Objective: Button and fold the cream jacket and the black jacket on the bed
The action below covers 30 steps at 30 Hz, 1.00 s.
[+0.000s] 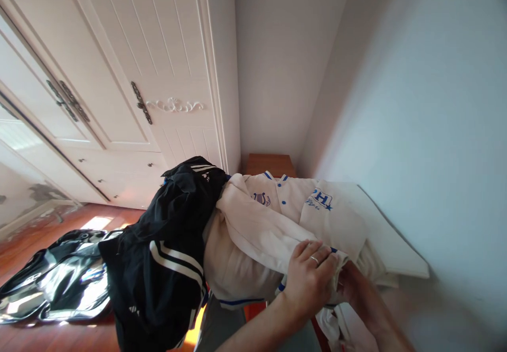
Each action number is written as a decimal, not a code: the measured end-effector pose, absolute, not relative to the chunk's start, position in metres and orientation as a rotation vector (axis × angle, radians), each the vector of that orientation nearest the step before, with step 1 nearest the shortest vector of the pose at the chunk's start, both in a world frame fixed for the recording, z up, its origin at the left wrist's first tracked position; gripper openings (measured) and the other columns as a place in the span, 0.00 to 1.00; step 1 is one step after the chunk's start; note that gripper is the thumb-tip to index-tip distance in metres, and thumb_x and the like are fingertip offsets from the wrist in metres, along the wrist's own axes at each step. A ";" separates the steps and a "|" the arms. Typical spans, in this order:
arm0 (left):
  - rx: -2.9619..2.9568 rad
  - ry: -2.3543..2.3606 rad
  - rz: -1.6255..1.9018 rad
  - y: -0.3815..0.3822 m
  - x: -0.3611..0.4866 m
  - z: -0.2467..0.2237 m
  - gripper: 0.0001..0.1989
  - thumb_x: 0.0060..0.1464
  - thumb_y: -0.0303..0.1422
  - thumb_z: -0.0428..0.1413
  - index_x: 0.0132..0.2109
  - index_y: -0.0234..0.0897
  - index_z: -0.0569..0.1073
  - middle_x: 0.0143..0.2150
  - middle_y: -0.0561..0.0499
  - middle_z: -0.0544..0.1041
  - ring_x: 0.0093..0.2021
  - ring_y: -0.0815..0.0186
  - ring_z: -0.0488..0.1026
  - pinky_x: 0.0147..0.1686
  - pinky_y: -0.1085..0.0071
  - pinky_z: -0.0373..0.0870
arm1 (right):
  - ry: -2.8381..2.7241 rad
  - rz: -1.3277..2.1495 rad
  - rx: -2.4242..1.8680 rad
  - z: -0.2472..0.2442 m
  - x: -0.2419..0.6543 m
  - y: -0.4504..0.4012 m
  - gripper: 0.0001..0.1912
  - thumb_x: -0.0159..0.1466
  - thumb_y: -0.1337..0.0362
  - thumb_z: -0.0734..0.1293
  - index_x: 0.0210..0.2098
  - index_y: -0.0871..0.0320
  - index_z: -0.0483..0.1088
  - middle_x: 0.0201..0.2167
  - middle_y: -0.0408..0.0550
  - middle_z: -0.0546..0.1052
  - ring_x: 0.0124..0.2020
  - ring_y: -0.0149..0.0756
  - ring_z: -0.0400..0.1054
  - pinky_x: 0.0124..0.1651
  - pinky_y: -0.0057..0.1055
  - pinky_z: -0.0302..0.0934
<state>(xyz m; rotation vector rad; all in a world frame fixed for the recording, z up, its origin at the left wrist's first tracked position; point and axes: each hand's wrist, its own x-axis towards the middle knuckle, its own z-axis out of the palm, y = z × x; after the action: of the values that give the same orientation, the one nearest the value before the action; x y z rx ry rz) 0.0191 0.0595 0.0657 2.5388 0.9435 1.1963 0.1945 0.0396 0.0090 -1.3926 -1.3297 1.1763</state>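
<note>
Gripping the end of one sleeve (pixel 261 230), both hands work at the near edge of a white jacket (pixel 245 273). The left hand (pixel 311 270), with a ring on one finger, lies over the sleeve near its cuff (pixel 341 261), its fingers bent onto the cloth. The right hand (pixel 350 283) is just beside it on the right, closed around the cuff opening; its fingertips are largely hidden, so their exact hold cannot be told.

The jacket is spread front up in the middle of the scene, collar at the far side, with the held sleeve running slantwise across its front toward the near right. It has blue buttons, blue trim at collar and hem, a dark blue emblem on the chest and a blue letter patch (pixel 321 199) on the right side.

Touching it on the left is a heap of black clothing (pixel 170 230) with white stripes, hanging down on the near side. Farther left, a shiny black and clear item (pixel 71 278) lies on the reddish floor (pixel 79 336). A white wardrobe (pixel 166 56) with dark metal handles stands at the far left. Beyond the collar is a brown wooden surface (pixel 271 164); on the right, a white panel (pixel 390 236) sits against the pale wall (pixel 443 130).
</note>
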 end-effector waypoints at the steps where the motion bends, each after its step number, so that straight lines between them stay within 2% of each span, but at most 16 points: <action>1: 2.536 0.938 1.209 0.057 0.018 0.062 0.21 0.56 0.29 0.53 0.56 0.43 0.74 0.54 0.47 0.79 0.59 0.58 0.71 0.59 0.57 0.69 | -1.234 1.287 -1.375 0.014 0.191 0.031 0.38 0.63 0.32 0.47 0.48 0.47 0.75 0.33 0.52 0.82 0.33 0.52 0.78 0.31 0.47 0.73; 3: 2.550 0.904 1.202 0.051 0.011 0.058 0.21 0.56 0.29 0.53 0.57 0.43 0.74 0.55 0.46 0.78 0.60 0.58 0.70 0.60 0.57 0.68 | -0.959 1.560 -1.286 0.030 0.184 0.025 0.36 0.62 0.31 0.52 0.45 0.50 0.76 0.31 0.51 0.81 0.29 0.47 0.77 0.29 0.41 0.72; 6: 2.597 0.841 1.126 0.037 -0.003 0.054 0.20 0.60 0.31 0.53 0.59 0.43 0.72 0.58 0.45 0.76 0.63 0.58 0.68 0.63 0.57 0.64 | -0.764 1.757 -1.213 0.057 0.174 0.032 0.37 0.58 0.31 0.61 0.47 0.55 0.74 0.36 0.52 0.82 0.29 0.41 0.76 0.28 0.35 0.70; 8: 2.607 0.811 1.081 0.026 -0.016 0.052 0.24 0.61 0.38 0.55 0.63 0.42 0.69 0.62 0.43 0.73 0.66 0.55 0.64 0.65 0.53 0.61 | -0.838 1.755 -1.260 0.069 0.168 0.041 0.32 0.56 0.38 0.70 0.47 0.57 0.74 0.38 0.51 0.82 0.32 0.41 0.76 0.30 0.33 0.70; 10: 2.532 0.848 1.103 0.015 -0.033 0.049 0.32 0.58 0.45 0.58 0.66 0.41 0.63 0.64 0.40 0.70 0.68 0.51 0.60 0.65 0.49 0.60 | -0.964 1.739 -1.268 0.077 0.164 0.050 0.27 0.54 0.49 0.76 0.47 0.58 0.74 0.38 0.49 0.82 0.36 0.41 0.77 0.35 0.32 0.71; 11: 2.442 0.917 1.155 0.011 -0.044 0.047 0.34 0.57 0.46 0.59 0.67 0.42 0.62 0.64 0.39 0.69 0.68 0.50 0.60 0.64 0.48 0.62 | -1.014 1.731 -1.248 0.080 0.162 0.054 0.27 0.52 0.52 0.77 0.47 0.59 0.74 0.37 0.49 0.82 0.37 0.42 0.77 0.38 0.32 0.70; 13: 2.137 1.134 1.303 0.009 -0.066 0.042 0.31 0.58 0.43 0.59 0.66 0.45 0.63 0.64 0.39 0.68 0.66 0.51 0.63 0.62 0.51 0.65 | -1.056 1.702 -1.208 0.087 0.162 0.060 0.29 0.50 0.55 0.78 0.49 0.60 0.74 0.35 0.49 0.82 0.35 0.42 0.77 0.38 0.32 0.70; 15: 1.699 1.344 1.432 0.018 -0.090 0.038 0.23 0.59 0.42 0.57 0.61 0.46 0.68 0.61 0.41 0.71 0.62 0.52 0.68 0.59 0.53 0.68 | -1.047 1.647 -1.196 0.096 0.165 0.065 0.31 0.50 0.56 0.77 0.51 0.61 0.73 0.36 0.50 0.82 0.34 0.42 0.77 0.36 0.32 0.69; 18: 1.066 1.385 1.506 0.049 -0.122 0.039 0.17 0.58 0.43 0.58 0.51 0.40 0.74 0.52 0.41 0.77 0.54 0.53 0.73 0.53 0.57 0.71 | -1.003 1.526 -1.165 0.109 0.169 0.076 0.30 0.52 0.56 0.76 0.52 0.59 0.72 0.40 0.50 0.82 0.36 0.43 0.77 0.36 0.32 0.69; 21: 0.581 1.207 1.476 0.089 -0.142 0.049 0.12 0.51 0.34 0.63 0.43 0.35 0.74 0.43 0.42 0.78 0.45 0.57 0.78 0.45 0.63 0.75 | -0.914 1.512 -1.100 0.113 0.169 0.090 0.23 0.55 0.56 0.74 0.48 0.55 0.73 0.40 0.47 0.81 0.38 0.42 0.77 0.37 0.32 0.70; 24: 0.265 1.103 1.379 0.123 -0.152 0.062 0.05 0.54 0.29 0.58 0.37 0.34 0.70 0.33 0.46 0.76 0.34 0.61 0.79 0.32 0.68 0.76 | -0.799 1.631 -1.066 0.107 0.165 0.097 0.17 0.53 0.59 0.75 0.41 0.54 0.74 0.34 0.44 0.80 0.33 0.37 0.76 0.33 0.29 0.70; 27: 0.167 1.099 1.229 0.145 -0.157 0.067 0.04 0.57 0.29 0.55 0.35 0.35 0.67 0.28 0.50 0.72 0.24 0.66 0.75 0.17 0.76 0.66 | -0.676 1.698 -1.056 0.096 0.169 0.087 0.18 0.49 0.62 0.76 0.40 0.52 0.75 0.32 0.43 0.80 0.31 0.35 0.74 0.31 0.27 0.69; 30: 0.132 1.100 1.136 0.158 -0.164 0.065 0.06 0.57 0.30 0.55 0.33 0.35 0.66 0.25 0.52 0.70 0.15 0.74 0.63 0.11 0.81 0.48 | -0.653 1.699 -1.137 0.081 0.183 0.065 0.22 0.48 0.60 0.77 0.42 0.52 0.74 0.34 0.44 0.81 0.32 0.38 0.75 0.33 0.29 0.70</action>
<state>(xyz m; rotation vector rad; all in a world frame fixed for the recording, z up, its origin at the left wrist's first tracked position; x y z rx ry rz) -0.1635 0.1575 0.0647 0.1324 1.0999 1.1357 0.1830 0.0649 0.0809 -1.1370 -0.6532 1.6988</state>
